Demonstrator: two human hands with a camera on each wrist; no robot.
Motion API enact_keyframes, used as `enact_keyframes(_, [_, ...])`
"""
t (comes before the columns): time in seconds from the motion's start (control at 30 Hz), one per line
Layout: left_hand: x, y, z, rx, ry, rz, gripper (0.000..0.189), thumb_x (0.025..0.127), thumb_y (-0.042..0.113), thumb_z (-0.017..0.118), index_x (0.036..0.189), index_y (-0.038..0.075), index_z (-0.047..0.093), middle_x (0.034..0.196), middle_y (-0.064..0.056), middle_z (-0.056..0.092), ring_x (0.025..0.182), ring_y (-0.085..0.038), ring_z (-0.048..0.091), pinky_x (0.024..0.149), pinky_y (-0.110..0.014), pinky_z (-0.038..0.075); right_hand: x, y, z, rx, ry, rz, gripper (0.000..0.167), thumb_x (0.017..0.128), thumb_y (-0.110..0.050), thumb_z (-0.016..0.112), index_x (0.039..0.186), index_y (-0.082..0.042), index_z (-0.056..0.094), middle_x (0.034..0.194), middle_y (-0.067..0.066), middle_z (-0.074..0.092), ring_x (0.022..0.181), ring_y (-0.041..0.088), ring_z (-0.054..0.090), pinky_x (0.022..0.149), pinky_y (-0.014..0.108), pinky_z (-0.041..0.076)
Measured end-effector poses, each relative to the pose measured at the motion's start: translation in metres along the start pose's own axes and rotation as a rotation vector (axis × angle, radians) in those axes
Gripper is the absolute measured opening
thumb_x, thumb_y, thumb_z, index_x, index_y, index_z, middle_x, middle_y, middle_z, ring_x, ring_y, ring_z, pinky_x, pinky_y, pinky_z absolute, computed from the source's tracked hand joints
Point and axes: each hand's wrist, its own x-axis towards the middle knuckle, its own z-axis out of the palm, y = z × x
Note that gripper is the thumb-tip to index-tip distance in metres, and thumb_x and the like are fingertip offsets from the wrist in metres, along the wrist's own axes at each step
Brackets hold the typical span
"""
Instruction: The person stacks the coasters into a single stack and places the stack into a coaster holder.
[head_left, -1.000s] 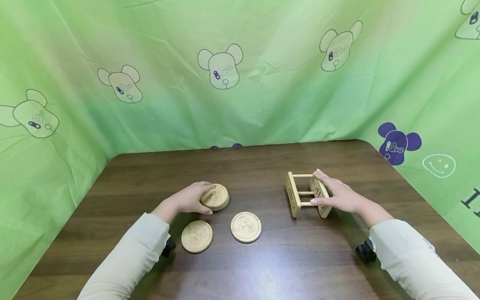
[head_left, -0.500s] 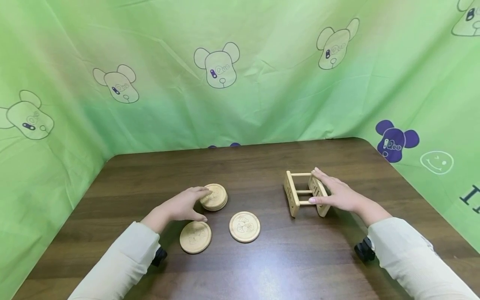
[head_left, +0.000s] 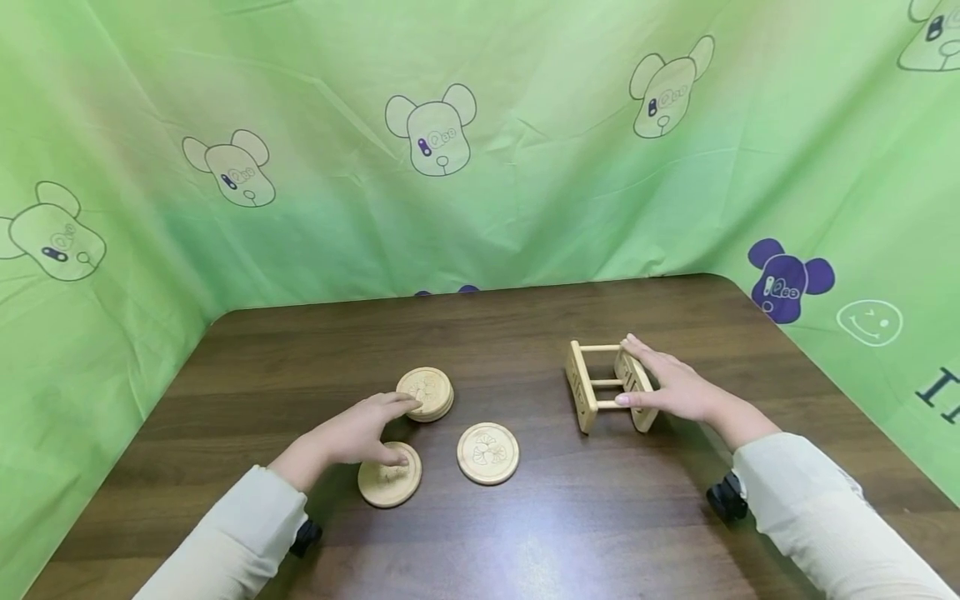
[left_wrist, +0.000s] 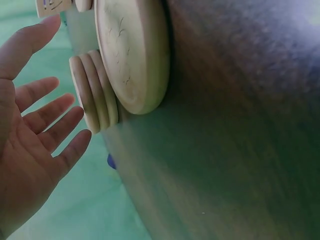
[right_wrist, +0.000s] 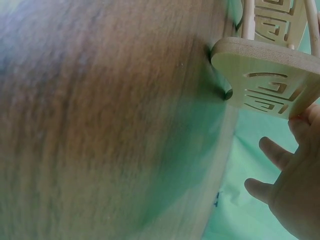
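Observation:
In the head view my left hand point(head_left: 360, 433) is spread above a round wooden coaster point(head_left: 384, 485), its thumb over that coaster and its fingertips over the near edge of a coaster stack point(head_left: 433, 388). The left wrist view shows the palm point(left_wrist: 30, 145) with nothing in it, beside the near coaster point(left_wrist: 131, 60) and three stacked ones point(left_wrist: 95, 95). A third spot holds a single coaster point(head_left: 487, 454) engraved with leaves. At the right, my right hand point(head_left: 678, 392) holds the end panel of a wooden coaster rack point(head_left: 582, 387), thumb in front, index finger behind; other fingers are spread.
A dark wood table point(head_left: 517, 533) carries everything. Green cloth point(head_left: 337, 225) with cartoon mouse heads hangs behind and at both sides. Table surface lies between the single coaster and the rack.
My left hand has moved from the coaster stack toward me, over the near coaster, fingers spread. My right hand and the rack stay in place; the view shifts slightly.

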Motion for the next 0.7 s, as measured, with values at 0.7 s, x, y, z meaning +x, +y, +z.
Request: enact_keyframes(0.7, [-0.017, 0.009, 0.01, -0.018, -0.047, 0.004, 0.069, 0.067, 0.028, 0.071, 0.125, 0.004, 0.043, 0.127, -0.012, 0.039, 0.115, -0.03, 0.035, 0.091, -0.044, 0.029, -0.001, -0.003, -0.001, 0.016, -0.004, 0.014, 0.086, 0.074, -0.04, 0.063, 0.135, 0.003, 0.02, 0.137, 0.025, 0.014, 0.117, 0.048, 0.018, 0.09, 0.059, 0.016])
